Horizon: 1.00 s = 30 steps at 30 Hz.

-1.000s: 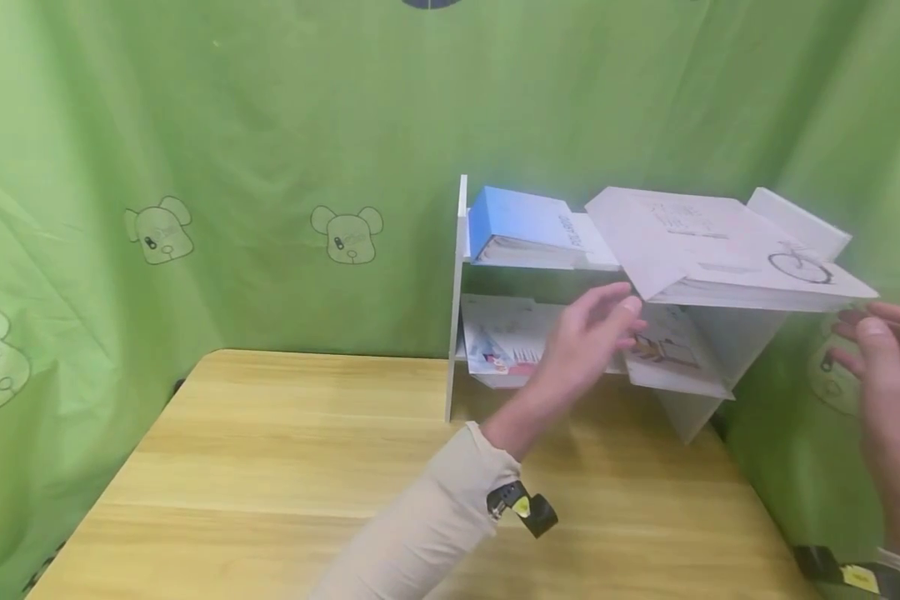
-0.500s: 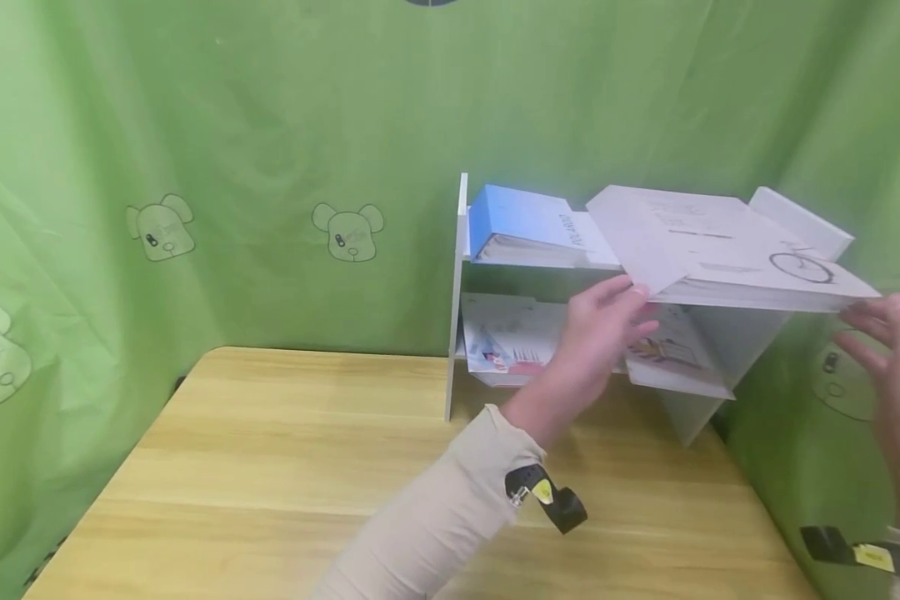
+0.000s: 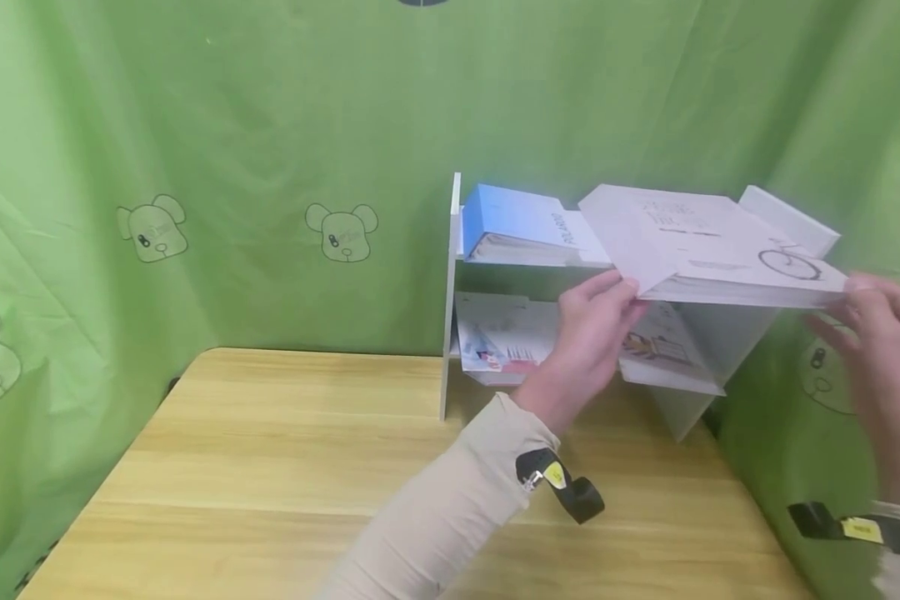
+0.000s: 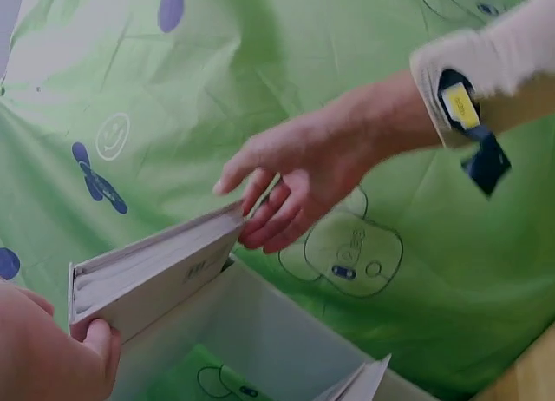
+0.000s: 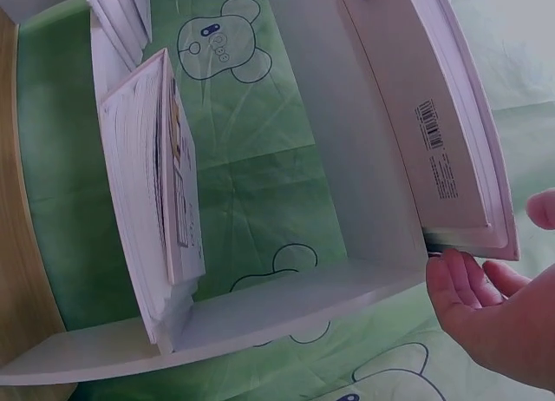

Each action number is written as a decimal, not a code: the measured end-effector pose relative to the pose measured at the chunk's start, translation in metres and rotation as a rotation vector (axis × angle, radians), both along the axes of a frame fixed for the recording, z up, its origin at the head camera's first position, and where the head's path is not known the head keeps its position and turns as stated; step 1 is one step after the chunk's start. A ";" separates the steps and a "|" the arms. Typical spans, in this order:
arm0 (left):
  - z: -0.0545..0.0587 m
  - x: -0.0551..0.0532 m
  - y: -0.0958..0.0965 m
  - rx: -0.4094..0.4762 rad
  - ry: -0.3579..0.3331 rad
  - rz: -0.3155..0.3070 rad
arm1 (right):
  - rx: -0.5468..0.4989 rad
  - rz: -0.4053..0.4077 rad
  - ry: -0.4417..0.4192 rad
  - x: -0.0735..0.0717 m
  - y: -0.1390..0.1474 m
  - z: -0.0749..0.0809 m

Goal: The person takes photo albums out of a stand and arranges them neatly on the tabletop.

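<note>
A thick white book (image 3: 708, 242) with a bicycle drawing lies flat on the upper level of a white desk shelf (image 3: 451, 317), its front edge jutting out. At the book's front left corner my left hand (image 3: 591, 337) grips it, thumb on top; the left wrist view shows fingers against the book's (image 4: 165, 279) underside. My right hand (image 3: 888, 342) is at the front right corner. In the right wrist view, its fingertips (image 5: 455, 275) are just below the book's corner and the thumb (image 5: 542, 210) stands apart. A barcode shows on the book's back cover (image 5: 416, 97).
Left on the upper level lies a blue POLAROID book (image 3: 521, 218). The lower level bears white books with coloured pictures, one at left (image 3: 502, 329) and one at right (image 3: 663, 350). A wooden table (image 3: 285, 467) carries the shelf; a green curtain (image 3: 255, 150) hangs behind.
My left hand has risen to the book's left corner and taken hold of it. The right hand has come in from the right to the other corner. The book has hardly moved.
</note>
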<state>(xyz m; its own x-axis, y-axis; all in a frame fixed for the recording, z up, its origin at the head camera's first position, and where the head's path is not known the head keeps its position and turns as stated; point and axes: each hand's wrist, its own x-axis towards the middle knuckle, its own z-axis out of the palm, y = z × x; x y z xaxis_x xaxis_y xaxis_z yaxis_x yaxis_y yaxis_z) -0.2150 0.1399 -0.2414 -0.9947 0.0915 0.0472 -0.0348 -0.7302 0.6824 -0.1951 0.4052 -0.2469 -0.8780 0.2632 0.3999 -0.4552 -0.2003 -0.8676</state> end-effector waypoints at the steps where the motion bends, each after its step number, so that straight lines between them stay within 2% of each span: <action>1: 0.000 0.000 0.001 0.012 -0.008 0.007 | 0.011 -0.005 -0.013 0.001 -0.001 0.000; 4: 0.000 0.001 0.001 0.031 -0.041 0.033 | 0.012 -0.037 -0.081 0.001 -0.005 0.003; 8: 0.001 0.001 0.001 0.031 -0.066 0.063 | -0.139 -0.014 -0.118 -0.001 -0.010 0.006; 11: 0.001 0.003 0.000 0.017 -0.072 0.067 | -0.228 0.012 -0.105 -0.001 -0.011 0.006; 16: 0.001 0.007 -0.001 -0.002 -0.077 0.072 | -0.231 -0.001 -0.108 0.001 -0.011 0.006; 21: 0.000 0.011 -0.003 -0.015 -0.094 0.069 | -0.191 -0.006 -0.123 0.008 -0.011 0.006; 25: -0.003 0.017 -0.007 -0.026 -0.072 0.045 | -0.153 -0.012 -0.138 0.014 -0.011 0.005; 30: -0.008 0.025 -0.014 0.005 -0.042 0.013 | -0.166 0.013 -0.111 0.023 -0.013 0.002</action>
